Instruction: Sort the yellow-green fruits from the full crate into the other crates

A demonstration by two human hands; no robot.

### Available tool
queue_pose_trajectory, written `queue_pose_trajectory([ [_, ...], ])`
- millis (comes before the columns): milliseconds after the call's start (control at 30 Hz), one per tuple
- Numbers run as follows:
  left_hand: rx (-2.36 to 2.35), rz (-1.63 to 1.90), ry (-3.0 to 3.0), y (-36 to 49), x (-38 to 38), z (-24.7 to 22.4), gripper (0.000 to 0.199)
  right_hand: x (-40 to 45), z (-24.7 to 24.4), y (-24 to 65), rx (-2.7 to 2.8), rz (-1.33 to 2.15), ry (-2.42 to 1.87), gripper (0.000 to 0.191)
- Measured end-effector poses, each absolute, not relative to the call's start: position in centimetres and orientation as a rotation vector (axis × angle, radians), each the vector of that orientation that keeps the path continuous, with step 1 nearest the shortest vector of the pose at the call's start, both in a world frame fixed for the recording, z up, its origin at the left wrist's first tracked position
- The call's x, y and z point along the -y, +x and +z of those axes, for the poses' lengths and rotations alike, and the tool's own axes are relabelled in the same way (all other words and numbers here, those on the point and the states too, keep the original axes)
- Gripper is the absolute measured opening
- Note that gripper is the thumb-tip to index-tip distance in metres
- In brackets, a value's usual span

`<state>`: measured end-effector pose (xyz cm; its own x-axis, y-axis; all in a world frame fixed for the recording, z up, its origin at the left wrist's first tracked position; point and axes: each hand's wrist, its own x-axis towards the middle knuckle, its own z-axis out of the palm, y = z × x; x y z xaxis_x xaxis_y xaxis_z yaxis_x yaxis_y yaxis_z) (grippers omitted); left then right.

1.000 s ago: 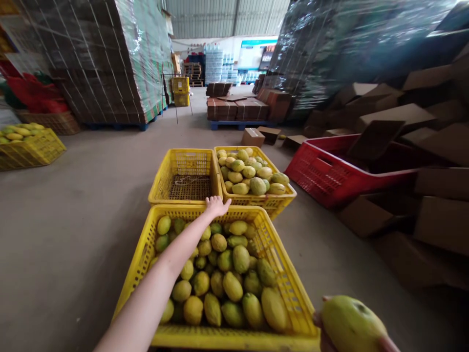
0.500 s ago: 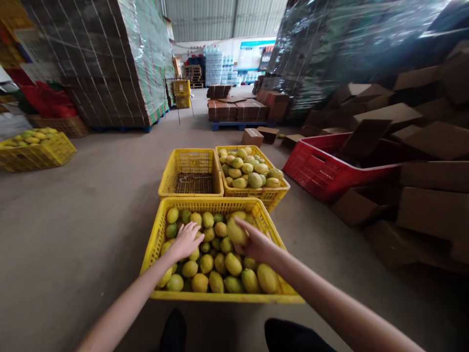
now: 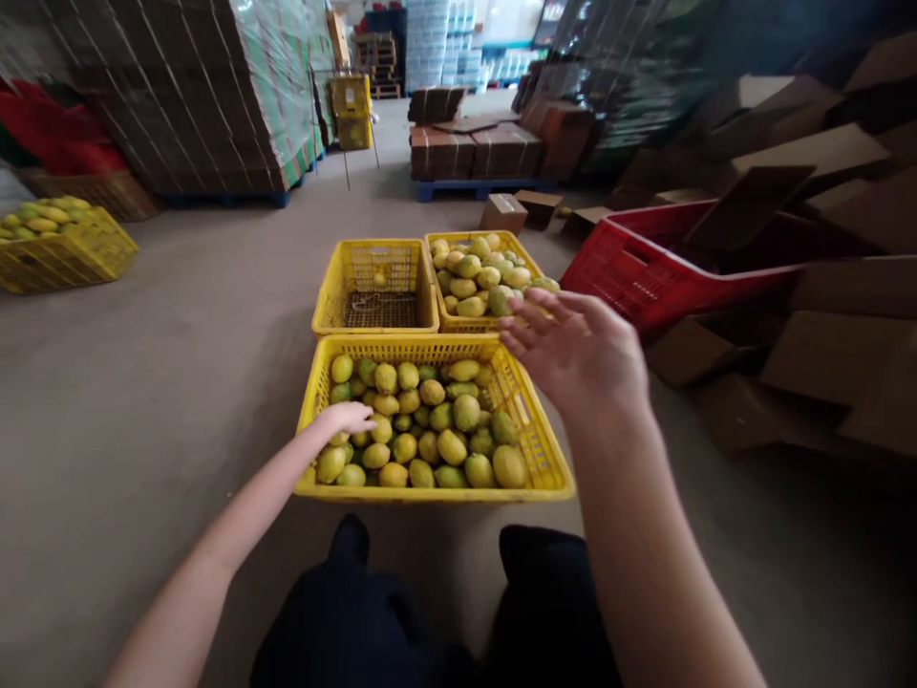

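Note:
A yellow plastic crate (image 3: 435, 495) full of yellow-green lemons (image 3: 451, 446) stands on the floor before my knees. My left hand (image 3: 347, 418) reaches over its left side, palm down with fingers extended, close above the fruit; whether they touch is unclear. Raised above the crate's right rim, my right hand (image 3: 584, 349) is open, palm showing and fingers spread, with nothing in it. Behind, on the left, is another yellow crate (image 3: 326, 291); a blurred lemon (image 3: 379, 279) shows against its far wall. A third yellow crate (image 3: 469, 325) beside it is heaped with paler lemons (image 3: 489, 277).
A red crate (image 3: 608, 268) stands right, among loose cardboard boxes (image 3: 845, 373). Farther back are a pallet of flattened cartons (image 3: 473, 153) and a wrapped stack (image 3: 179, 96). Another lemon-filled yellow crate (image 3: 64, 258) is at far left.
My right hand has let go of the lemon it held and risen up and right. A lemon now shows in the back left crate. My left hand has shifted slightly left; the view tilted down.

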<state>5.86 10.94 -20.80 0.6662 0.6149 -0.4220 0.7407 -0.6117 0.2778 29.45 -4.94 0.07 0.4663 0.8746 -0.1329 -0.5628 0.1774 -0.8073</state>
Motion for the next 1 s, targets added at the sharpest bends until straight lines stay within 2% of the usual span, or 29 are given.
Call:
queue_pose_trajectory([
  [200, -1.025, -0.515, 2.647, 9.7, -14.1, -20.2, 0.026, 9.0, -1.0, 31.0, 0.398, 0.894, -0.911, 0.005],
  [333, -0.985, -0.491, 2.766, 11.9, -14.7, -21.0, 0.040, 8.8, -3.5, 31.2, 0.251, 0.947, -0.866, 0.003],
  [467, -0.912, -0.481, 2.879, 12.8, -15.2, -23.1, 0.063, 8.0, -5.3, 31.2, 0.102, 1.004, -0.803, 0.007],
  [633, -0.913, -0.446, 2.923, 12.5, -16.1, -24.5, 0.074, 7.2, -6.3, 31.8, -0.003, 1.082, -0.741, 0.007],
  [700, -0.932, -0.424, 2.890, 12.3, -16.2, -24.5, 0.074, 6.8, -6.8, 32.4, -0.035, 1.108, -0.721, 0.007],
  [833, -1.022, -0.300, 2.711, 12.2, -15.7, -23.8, 0.060, 6.2, -7.4, 33.3, -0.134, 1.112, -0.692, 0.005],
  [933, -1.186, 0.021, 2.392, 12.2, -14.3, -22.4, 0.054, 6.3, -7.6, 33.6, -0.226, 1.146, -0.656, 0.004],
  [1000, -1.288, 0.338, 1.912, 12.2, -12.8, -20.8, 0.050, 6.4, -7.7, 33.8, -0.243, 1.197, -0.626, 0.005],
])
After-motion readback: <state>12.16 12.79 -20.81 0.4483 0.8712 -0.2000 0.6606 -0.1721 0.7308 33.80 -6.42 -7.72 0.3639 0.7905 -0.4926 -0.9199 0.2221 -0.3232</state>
